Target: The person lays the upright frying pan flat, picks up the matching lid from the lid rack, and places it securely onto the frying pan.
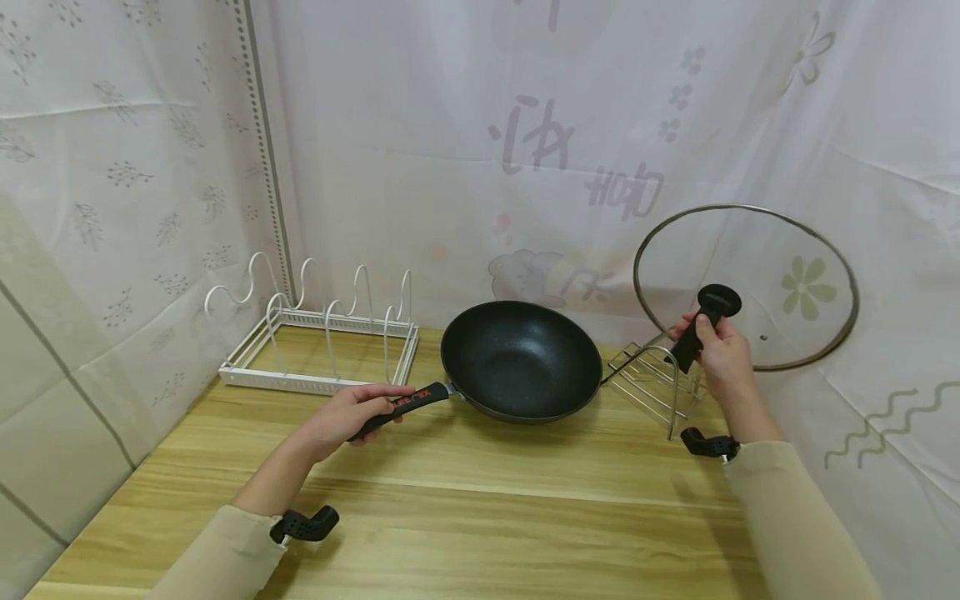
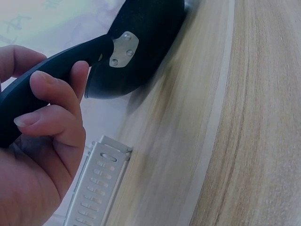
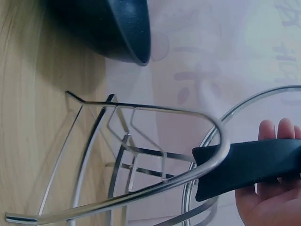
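Observation:
My left hand point(image 1: 337, 422) grips the black handle point(image 1: 408, 407) of a dark wok point(image 1: 521, 358), its fingers curled round it in the left wrist view. The wok's hollow faces up, low at the wooden tabletop. On the right, my right hand point(image 1: 726, 357) holds the black upright handle point(image 1: 718, 302) of a glass lid point(image 1: 757, 258) with a metal rim. The lid stands on edge, tilted, at a small chrome wire rack point(image 1: 675, 379). In the right wrist view the lid's handle point(image 3: 244, 165) overlaps the rack's curved end, with fingers behind it.
A white rack point(image 1: 281, 382) with several curved wire dividers stands at the back left, behind the left hand. Patterned curtains point(image 1: 450, 167) hang along the back and sides. The wooden tabletop point(image 1: 480, 517) stretches across the front. A tiled wall point(image 1: 60, 400) borders the left.

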The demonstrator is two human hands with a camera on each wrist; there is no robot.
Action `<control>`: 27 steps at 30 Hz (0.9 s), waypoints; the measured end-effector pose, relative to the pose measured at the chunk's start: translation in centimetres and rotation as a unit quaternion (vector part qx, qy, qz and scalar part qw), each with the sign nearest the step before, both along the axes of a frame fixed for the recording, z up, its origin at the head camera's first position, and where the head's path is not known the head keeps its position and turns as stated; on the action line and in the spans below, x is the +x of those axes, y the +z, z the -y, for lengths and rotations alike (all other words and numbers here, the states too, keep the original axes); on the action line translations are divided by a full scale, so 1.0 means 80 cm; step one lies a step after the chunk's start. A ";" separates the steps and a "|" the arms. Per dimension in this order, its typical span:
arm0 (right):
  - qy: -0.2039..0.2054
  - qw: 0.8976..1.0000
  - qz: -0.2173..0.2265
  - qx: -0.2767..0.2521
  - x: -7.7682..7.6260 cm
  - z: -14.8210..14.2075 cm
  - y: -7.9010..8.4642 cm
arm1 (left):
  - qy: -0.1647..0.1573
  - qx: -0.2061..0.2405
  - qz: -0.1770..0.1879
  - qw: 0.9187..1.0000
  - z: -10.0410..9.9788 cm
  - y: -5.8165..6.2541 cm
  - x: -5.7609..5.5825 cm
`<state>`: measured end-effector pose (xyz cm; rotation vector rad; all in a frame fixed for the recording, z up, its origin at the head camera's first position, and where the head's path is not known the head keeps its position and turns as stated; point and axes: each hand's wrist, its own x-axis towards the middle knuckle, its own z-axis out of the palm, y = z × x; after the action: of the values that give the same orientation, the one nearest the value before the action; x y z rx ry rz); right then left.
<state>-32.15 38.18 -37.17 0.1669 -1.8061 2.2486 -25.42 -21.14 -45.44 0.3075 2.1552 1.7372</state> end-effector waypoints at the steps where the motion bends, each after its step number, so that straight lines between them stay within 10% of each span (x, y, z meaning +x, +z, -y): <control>1: -0.004 1.000 -0.007 0.000 0.000 0.000 0.002 | -0.001 0.001 0.000 1.000 0.000 0.000 0.000; 27: 0.001 0.997 -0.075 -0.008 0.023 0.023 0.057 | 0.000 -0.006 -0.001 1.000 -0.002 0.004 0.003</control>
<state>-30.28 36.38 -32.65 0.3255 -1.7110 2.1873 -25.19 -21.02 -45.12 0.3060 2.1665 1.7244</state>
